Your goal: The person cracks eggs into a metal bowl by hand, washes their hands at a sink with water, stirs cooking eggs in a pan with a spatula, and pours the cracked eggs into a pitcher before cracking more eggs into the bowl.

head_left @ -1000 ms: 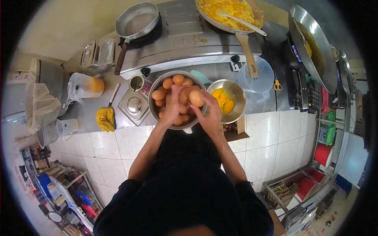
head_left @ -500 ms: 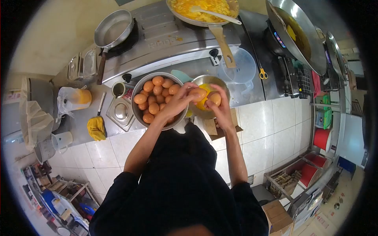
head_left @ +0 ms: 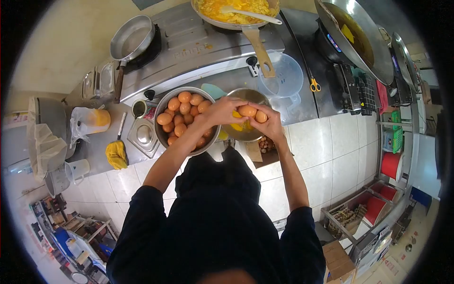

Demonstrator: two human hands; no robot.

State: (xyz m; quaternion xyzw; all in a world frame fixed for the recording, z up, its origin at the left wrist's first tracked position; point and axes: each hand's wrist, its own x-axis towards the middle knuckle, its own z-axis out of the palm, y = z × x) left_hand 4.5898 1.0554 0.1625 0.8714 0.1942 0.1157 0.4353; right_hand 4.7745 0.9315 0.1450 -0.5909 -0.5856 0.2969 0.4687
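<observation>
steel counter [head_left: 308,105]: left hand [head_left: 226,111] grasps left egg [head_left: 246,110], long axis toward right egg [head_left: 261,116], gripped by right hand [head_left: 272,126], both above bowl [head_left: 255,96].

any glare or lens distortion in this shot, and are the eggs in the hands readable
Head view: strong wide-angle distortion, with bent outlines and black corners; head view: whitish glare on the floor tiles and a bright glint on the wok; head view: the held eggs keep readable outlines, while the dark clothes show little detail.
</observation>
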